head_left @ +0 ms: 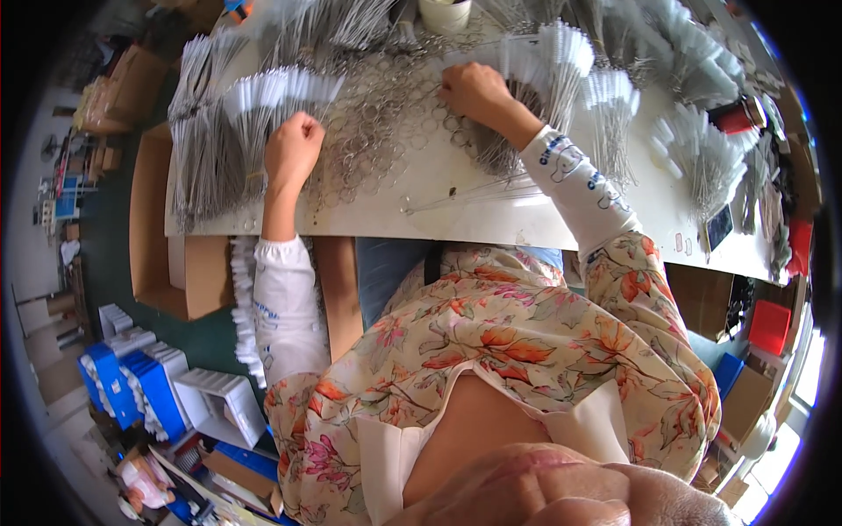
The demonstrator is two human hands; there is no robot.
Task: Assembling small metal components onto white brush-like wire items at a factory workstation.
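Observation:
My left hand is closed, fingertips pressed together, beside a row of thin wire brushes with white bristle ends. Whatever it may hold is too small to make out. Farther right, my right hand has its fingers curled in a pinch at the edge of a wide scatter of metal rings. Its fingertips are partly hidden, so I cannot see what is in them. Close by that hand stand more bundled wire brushes. A few long wires lie near the table's front edge.
More brush bundles cover the right side of the white table. A pale tub stands at the back. A red spool and a dark phone lie at the right. An open cardboard box stands below the left edge.

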